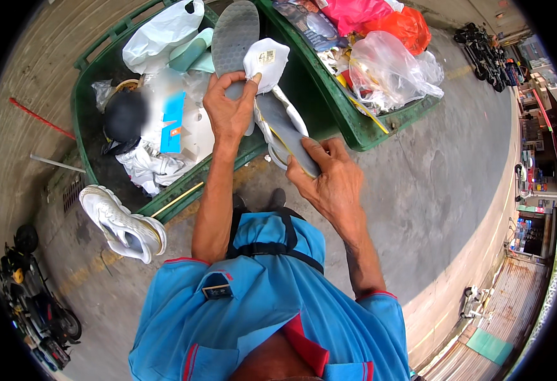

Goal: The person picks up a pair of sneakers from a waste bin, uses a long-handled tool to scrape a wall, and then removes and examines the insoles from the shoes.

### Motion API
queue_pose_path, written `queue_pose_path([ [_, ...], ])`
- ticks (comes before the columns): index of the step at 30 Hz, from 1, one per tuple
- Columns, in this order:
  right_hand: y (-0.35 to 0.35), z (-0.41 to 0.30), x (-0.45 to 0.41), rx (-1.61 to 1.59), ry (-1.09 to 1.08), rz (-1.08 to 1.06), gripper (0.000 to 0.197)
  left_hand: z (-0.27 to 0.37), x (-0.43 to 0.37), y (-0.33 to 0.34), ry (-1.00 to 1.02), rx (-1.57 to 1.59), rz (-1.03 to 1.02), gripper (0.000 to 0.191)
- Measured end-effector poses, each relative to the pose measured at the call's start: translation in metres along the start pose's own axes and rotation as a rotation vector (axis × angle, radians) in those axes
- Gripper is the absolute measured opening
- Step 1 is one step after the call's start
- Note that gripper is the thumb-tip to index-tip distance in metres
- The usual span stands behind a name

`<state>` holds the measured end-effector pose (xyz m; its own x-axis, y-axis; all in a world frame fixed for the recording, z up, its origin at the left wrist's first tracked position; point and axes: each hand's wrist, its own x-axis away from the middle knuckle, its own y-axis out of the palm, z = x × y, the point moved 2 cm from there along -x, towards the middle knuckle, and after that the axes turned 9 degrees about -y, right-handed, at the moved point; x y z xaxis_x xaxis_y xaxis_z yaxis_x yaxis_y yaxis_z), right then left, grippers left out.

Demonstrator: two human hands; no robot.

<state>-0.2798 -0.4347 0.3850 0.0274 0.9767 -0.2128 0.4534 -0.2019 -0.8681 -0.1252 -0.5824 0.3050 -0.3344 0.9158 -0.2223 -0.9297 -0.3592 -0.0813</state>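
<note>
In front of me, over the rim of a green bin (254,153), my left hand (229,107) pinches the white tongue (265,71) of a sneaker, which bears a printed label. The same hand also holds a loose grey insole (236,38) with a honeycomb pattern, standing upright. My right hand (331,174) grips the heel end of that sneaker (278,112), thumb and fingers around its opening. A grey lining shows inside the shoe. A second white sneaker (122,224) rests at the bin's near left corner, its opening towards me.
The bin holds a white plastic bag (164,35), a pale green shoe-like item (188,55), a round black object (126,116), a blue box (172,123) and white cloth (152,164). Another green bin (378,138) is heaped with bags. Motorbikes (40,305) stand lower left.
</note>
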Motion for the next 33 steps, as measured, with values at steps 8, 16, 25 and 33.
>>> queue_pose_path([
  [8, 0.002, 0.026, 0.008, -0.047, -0.217, -0.029, 0.046, -0.006, -0.003, -0.007, -0.099, 0.043, -0.040, 0.022],
  [16, 0.012, 0.038, -0.033, 0.075, -0.346, -0.143, 0.044, -0.011, -0.001, -0.009, -0.127, 0.069, -0.078, 0.022],
  [25, 0.006, 0.041, -0.032, -0.049, -0.242, -0.219, 0.042, -0.017, 0.001, -0.010, -0.044, -0.015, 0.034, 0.028],
  [33, -0.018, 0.023, -0.014, 0.111, -0.307, -0.089, 0.033, -0.031, 0.010, -0.002, -0.186, 0.027, 0.001, 0.025],
])
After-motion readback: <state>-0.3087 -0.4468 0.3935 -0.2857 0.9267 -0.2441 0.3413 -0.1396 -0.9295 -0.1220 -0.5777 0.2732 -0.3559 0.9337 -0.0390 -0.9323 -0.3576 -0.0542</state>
